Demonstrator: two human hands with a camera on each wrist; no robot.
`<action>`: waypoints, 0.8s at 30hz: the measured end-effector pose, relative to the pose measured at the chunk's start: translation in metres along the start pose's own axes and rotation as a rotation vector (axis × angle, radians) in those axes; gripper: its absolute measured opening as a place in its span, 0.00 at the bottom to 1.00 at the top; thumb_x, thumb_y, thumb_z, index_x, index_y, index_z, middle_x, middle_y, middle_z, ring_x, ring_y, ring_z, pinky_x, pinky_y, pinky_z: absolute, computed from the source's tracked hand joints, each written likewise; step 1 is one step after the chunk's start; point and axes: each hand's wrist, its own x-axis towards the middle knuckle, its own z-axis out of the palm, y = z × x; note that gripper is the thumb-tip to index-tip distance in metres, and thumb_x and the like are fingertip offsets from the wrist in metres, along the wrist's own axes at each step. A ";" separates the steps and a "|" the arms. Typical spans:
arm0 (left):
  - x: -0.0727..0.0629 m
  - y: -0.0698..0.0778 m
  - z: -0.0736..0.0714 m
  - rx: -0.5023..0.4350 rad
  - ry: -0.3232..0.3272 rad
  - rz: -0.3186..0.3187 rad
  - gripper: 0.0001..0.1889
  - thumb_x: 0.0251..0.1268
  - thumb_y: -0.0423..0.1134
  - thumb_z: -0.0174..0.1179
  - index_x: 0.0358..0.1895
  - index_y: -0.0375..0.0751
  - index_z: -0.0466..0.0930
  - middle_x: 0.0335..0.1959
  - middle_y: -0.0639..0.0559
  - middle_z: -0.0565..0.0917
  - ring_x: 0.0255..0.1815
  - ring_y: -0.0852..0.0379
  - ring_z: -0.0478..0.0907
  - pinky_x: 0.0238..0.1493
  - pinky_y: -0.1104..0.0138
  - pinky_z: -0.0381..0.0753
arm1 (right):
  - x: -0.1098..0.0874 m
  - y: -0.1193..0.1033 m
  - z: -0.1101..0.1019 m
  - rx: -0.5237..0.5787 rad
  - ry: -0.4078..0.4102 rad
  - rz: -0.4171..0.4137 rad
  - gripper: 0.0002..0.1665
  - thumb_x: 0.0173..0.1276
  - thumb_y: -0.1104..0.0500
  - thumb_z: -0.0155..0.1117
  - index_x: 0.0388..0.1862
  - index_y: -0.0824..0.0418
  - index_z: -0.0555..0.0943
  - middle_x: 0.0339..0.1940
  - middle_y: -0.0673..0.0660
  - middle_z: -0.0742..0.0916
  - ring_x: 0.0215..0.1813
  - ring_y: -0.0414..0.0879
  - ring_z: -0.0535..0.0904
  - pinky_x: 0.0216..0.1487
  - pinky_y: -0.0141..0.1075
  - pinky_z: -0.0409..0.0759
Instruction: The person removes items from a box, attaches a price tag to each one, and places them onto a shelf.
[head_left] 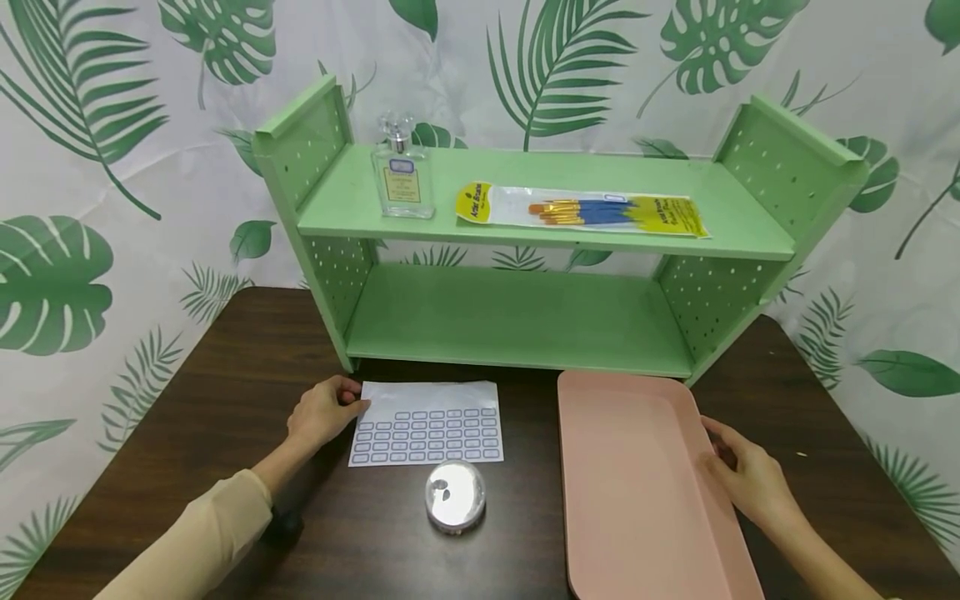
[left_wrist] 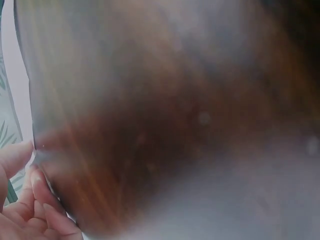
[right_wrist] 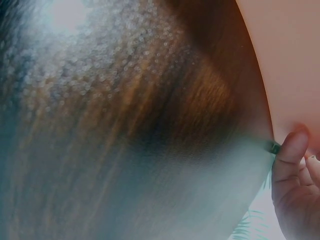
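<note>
A white sheet of blue-framed labels (head_left: 427, 433) lies on the dark table, left of the middle. At its upper left edge my left hand (head_left: 324, 413) pinches the paper between thumb and fingers; the left wrist view shows the same pinch, with the hand (left_wrist: 35, 200) low at the left. On the right, a pink tray (head_left: 630, 483) lies lengthwise toward me. My right hand (head_left: 750, 471) holds the tray's right rim, thumb on the near side. In the right wrist view that hand (right_wrist: 297, 185) is at the pink edge. Below the sheet sits a round, shiny silver-lidded container (head_left: 455, 497).
A green two-tier shelf (head_left: 517, 321) stands at the back of the wooden table (head_left: 360, 542). Its upper tier bears a glass perfume bottle (head_left: 402, 179) and a packet of paint brushes (head_left: 585, 210). A leaf-print cloth (head_left: 180, 75) hangs behind.
</note>
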 end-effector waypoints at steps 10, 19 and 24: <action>-0.003 0.003 0.000 -0.005 0.009 0.009 0.11 0.59 0.43 0.63 0.41 0.42 0.78 0.36 0.49 0.81 0.33 0.52 0.75 0.25 0.63 0.66 | 0.002 -0.001 -0.005 0.016 -0.058 0.014 0.24 0.60 0.66 0.63 0.56 0.68 0.74 0.25 0.49 0.74 0.24 0.31 0.63 0.26 0.31 0.63; -0.004 0.000 0.000 -0.007 0.016 0.022 0.09 0.59 0.43 0.63 0.39 0.44 0.79 0.34 0.50 0.81 0.31 0.53 0.75 0.25 0.65 0.64 | 0.014 -0.008 -0.020 0.080 -0.158 0.063 0.27 0.66 0.61 0.62 0.59 0.75 0.69 0.28 0.52 0.78 0.22 0.29 0.73 0.23 0.29 0.76; -0.003 0.002 0.000 -0.024 0.019 0.030 0.08 0.59 0.42 0.63 0.38 0.44 0.79 0.33 0.51 0.82 0.32 0.53 0.75 0.26 0.63 0.65 | 0.028 -0.034 -0.031 0.081 0.064 -0.048 0.20 0.63 0.66 0.63 0.53 0.72 0.76 0.25 0.52 0.79 0.20 0.30 0.74 0.20 0.25 0.73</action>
